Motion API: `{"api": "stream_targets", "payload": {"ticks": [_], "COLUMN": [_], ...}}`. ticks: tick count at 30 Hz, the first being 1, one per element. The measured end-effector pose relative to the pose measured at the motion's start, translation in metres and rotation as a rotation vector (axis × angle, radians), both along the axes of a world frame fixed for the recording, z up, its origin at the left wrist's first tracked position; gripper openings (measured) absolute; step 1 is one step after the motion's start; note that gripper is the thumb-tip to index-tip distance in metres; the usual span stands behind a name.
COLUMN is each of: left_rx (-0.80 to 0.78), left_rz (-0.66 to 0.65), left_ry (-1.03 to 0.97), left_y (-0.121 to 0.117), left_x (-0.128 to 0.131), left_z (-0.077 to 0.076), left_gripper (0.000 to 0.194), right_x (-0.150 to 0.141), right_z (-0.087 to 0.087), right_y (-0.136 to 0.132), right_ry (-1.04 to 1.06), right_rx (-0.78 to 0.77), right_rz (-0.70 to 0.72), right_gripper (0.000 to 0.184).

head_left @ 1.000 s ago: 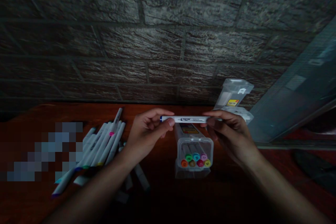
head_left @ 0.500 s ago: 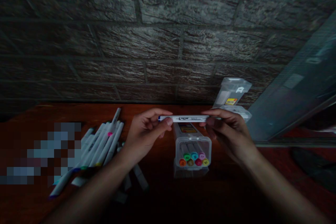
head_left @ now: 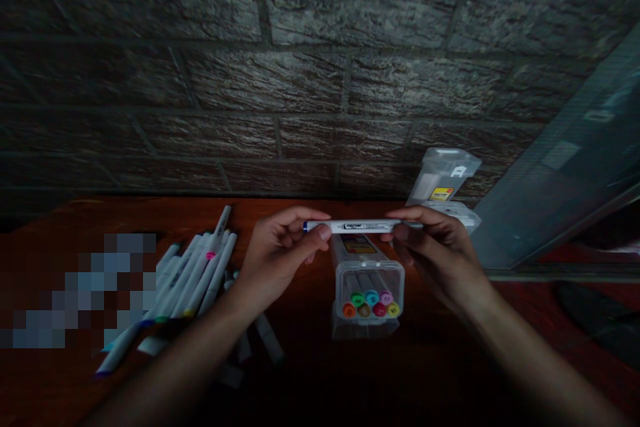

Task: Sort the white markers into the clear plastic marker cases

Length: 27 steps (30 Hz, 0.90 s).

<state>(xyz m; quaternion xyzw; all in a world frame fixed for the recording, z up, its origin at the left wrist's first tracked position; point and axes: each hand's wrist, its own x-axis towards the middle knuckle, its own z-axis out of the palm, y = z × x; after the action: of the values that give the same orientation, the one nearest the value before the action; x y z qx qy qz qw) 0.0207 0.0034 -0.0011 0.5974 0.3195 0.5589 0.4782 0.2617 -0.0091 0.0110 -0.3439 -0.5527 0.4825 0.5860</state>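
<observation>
A white marker [head_left: 361, 226] with a dark blue end and black print lies level between my two hands. My left hand [head_left: 284, 250] pinches its blue end between thumb and fingers. At the other end, my right hand [head_left: 434, 240] grips it the same way. Just below and behind the marker, a clear plastic case [head_left: 369, 267] rests on its side, its open mouth facing me. Inside it several markers show coloured round ends: green, blue, pink, orange, brown, red and yellow. To the left, a pile of white markers [head_left: 195, 273] is partly hidden by my left forearm.
All this lies on a reddish-brown wooden table [head_left: 125, 213] against a brick wall [head_left: 300, 80]. Another clear case [head_left: 440, 177] with a yellow label stands behind my right hand. A grey metal frame [head_left: 545, 167] rises at right. A blurred-out patch covers the table's left side.
Almost nothing differs. Both hands keep the marker level in the same place, and the view has shifted very slightly.
</observation>
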Motion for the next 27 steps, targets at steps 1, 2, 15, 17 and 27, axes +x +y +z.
{"api": "stream_targets", "payload": {"ticks": [1,2,15,17,27], "left_rx": [-0.002,-0.003,-0.012,-0.015,-0.005], "left_rz": [0.004,0.010,0.009,0.006,0.034], "left_ry": [0.006,0.011,0.008,0.004,0.035], "left_y": [-0.0004,-0.0009,-0.0014,-0.0015,-0.0021], "left_x": [0.0000,0.0000,-0.0003,-0.0003,0.0005], "left_z": [0.0006,0.0012,0.0016,0.0019,0.0034], "left_gripper": [0.012,0.012,0.013,0.013,0.014], "right_x": [0.0000,0.0000,0.0000,-0.0003,-0.0017], "right_z": [0.0000,0.0001,-0.0001,0.0002,0.0012], "right_y": [0.0000,0.0000,-0.0002,-0.0003,-0.0010], "right_ry": [0.000,0.001,-0.006,-0.007,-0.009], "right_rx": [0.002,0.003,-0.008,-0.010,0.000], "right_rz": [0.003,0.004,-0.003,-0.004,-0.011], "right_gripper": [0.016,0.016,0.016,0.017,0.015]}}
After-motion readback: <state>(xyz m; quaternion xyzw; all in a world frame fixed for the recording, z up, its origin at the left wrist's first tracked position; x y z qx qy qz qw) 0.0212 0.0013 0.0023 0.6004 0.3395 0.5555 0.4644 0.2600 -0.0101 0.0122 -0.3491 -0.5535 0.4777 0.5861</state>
